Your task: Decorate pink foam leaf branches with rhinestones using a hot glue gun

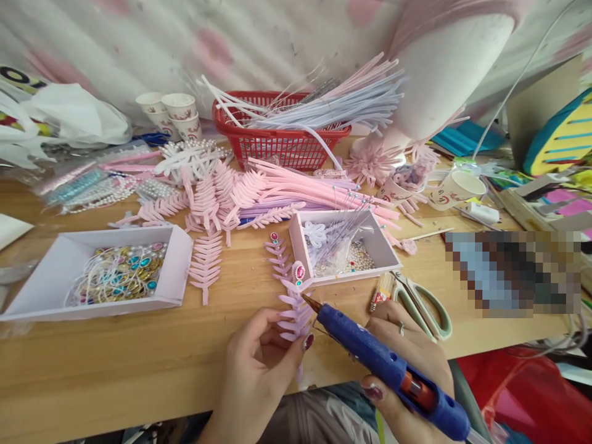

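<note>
My left hand point(263, 361) pinches the lower part of a purple leaf-shaped sprig point(296, 308) made of pipe cleaner. A red gem with a white beaded rim point(298, 272) and a small teal stone sit at its top. In my right hand point(411, 357) is a blue hot glue gun point(370, 345), its fingers wrapped round the body. The metal nozzle points up and left, close to the sprig just below the gems; whether it touches cannot be seen. Behind lies another purple sprig point(279, 259) with a small red gem at its tip.
A white box of gems point(28, 277) stands left, another with pins and beads point(296, 246) at the centre. Pink leaf sprigs point(205, 265) lie between them. Green-handled scissors point(432, 314) rest right. A red basket of pipe cleaners point(277, 148) and paper cups point(187, 126) stand behind.
</note>
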{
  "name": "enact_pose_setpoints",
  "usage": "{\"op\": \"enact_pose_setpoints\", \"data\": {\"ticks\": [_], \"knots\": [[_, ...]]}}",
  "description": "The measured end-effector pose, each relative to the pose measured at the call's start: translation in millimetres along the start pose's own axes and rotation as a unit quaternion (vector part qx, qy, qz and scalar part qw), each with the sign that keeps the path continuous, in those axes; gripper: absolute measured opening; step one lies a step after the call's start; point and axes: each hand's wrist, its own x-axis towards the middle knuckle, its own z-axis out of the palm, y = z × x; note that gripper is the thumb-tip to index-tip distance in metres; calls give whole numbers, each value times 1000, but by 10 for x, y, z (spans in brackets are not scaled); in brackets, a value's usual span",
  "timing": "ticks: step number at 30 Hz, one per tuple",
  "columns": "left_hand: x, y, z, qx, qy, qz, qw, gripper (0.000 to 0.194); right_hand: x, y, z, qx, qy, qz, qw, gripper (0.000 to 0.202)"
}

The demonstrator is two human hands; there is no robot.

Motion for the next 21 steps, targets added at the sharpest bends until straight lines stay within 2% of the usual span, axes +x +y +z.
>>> {"op": "enact_pose_setpoints", "data": {"ticks": [9, 16, 21], "knots": [[9, -19, -15, 13, -6, -1, 1000, 16, 116, -60, 17, -20, 16, -16, 1000, 25], [11, -18, -16, 8, -6, 6, 1000, 14, 56, -15, -6, -22, -4, -17, 1000, 13], [6, -7, -9, 12, -6, 9, 1000, 14, 49, -18, 13, -14, 14, 1, 1000, 15]]}}
